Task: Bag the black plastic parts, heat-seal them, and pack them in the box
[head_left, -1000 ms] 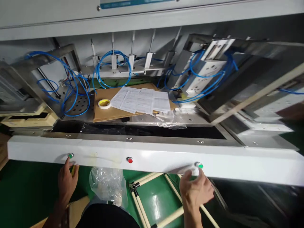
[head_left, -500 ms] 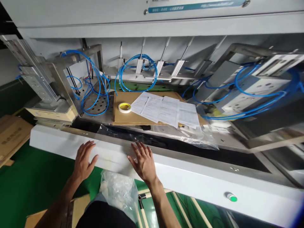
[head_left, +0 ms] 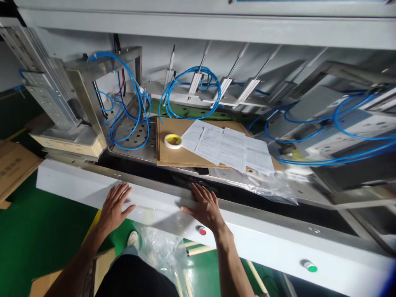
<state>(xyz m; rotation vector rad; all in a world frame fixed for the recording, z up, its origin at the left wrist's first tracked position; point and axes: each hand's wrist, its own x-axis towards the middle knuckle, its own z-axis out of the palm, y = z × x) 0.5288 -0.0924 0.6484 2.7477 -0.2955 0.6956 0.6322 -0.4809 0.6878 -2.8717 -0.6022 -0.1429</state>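
My left hand [head_left: 116, 206] rests palm down on the white front beam [head_left: 266, 235] of a machine, fingers spread, holding nothing. Farther right along the beam, my right hand [head_left: 206, 206] lies with its fingers stretched out over the metal rim, their tips at the dark slot [head_left: 148, 171] behind it. A red button [head_left: 202, 231] sits on the beam's face just below my right wrist. Below the beam, between my arms, is a crumpled clear plastic bag [head_left: 159, 247].
Behind the slot lies a cardboard sheet [head_left: 167, 156] bearing a tape roll [head_left: 173, 141] and several printed papers [head_left: 210, 144]. Blue air hoses [head_left: 167, 105] loop around metal cylinders. A green button [head_left: 312, 267] is at the right. Cardboard [head_left: 17, 169] stands at the left.
My view has shifted, and my right hand has moved right along the beam toward the slot. The red button now shows. Clear film seen over the slot's left part no longer shows there.
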